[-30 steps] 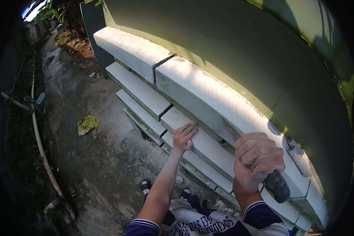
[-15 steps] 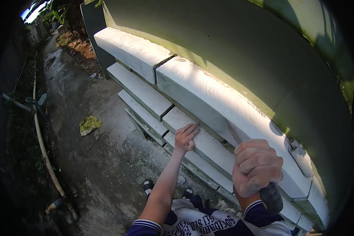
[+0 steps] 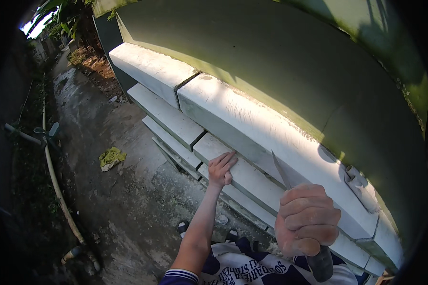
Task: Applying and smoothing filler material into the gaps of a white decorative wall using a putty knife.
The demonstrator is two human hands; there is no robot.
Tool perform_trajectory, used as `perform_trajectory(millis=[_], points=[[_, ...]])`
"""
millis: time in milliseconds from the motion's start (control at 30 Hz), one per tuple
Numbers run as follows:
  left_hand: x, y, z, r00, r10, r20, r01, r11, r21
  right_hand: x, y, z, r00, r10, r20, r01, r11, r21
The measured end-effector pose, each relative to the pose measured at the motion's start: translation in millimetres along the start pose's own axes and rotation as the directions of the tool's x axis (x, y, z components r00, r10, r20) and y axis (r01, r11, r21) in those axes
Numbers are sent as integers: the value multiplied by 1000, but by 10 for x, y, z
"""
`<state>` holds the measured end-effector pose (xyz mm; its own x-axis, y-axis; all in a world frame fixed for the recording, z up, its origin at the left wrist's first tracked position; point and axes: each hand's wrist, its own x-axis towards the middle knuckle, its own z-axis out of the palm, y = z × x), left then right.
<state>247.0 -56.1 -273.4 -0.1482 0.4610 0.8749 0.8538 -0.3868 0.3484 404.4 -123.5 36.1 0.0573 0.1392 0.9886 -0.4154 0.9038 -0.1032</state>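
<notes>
My right hand (image 3: 307,218) is closed in a fist around a tool with a narrow, pointed metal blade (image 3: 281,170). Its thick black handle (image 3: 321,266) sticks out below the fist. The blade tip lies in front of a long white-topped block (image 3: 252,111) along the wall; whether it touches cannot be told. My left hand (image 3: 221,168) rests on the lower pale ledge (image 3: 257,178), index and middle fingers stretched toward the inner edge, the others bent. Nothing shows in it.
Stepped white ledges (image 3: 169,111) run along a green wall (image 3: 271,52). A pale rolled object (image 3: 361,190) lies on the top block. Left are a concrete path (image 3: 123,199), a yellow-green cloth (image 3: 112,158) and a long pipe (image 3: 57,190). My feet stand below the ledges.
My right hand has moved a little lower in the picture, and more of the blade now shows, pointing up and left. My left hand stays on the ledge. The view has shifted slightly.
</notes>
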Motion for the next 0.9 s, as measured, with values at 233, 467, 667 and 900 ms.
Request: perform_trajectory(millis=[233,467,667,900], points=[[9,39,-14,1000,0,-13,1,1000,13,72,-21,-57,995,83,-48,-81,995,57],[-21,29,-38,1000,-20,-9,20,1000,21,-25,75,-54,995,24,-94,-20,999,39],[-3,15,1,1000,7,2,-7,1000,7,-105,24,-39,996,44,-77,-44,999,-7],[17,75,-153,994,-37,100,44,997,-69,21,-27,-69,972,210,-105,-208,978,29]])
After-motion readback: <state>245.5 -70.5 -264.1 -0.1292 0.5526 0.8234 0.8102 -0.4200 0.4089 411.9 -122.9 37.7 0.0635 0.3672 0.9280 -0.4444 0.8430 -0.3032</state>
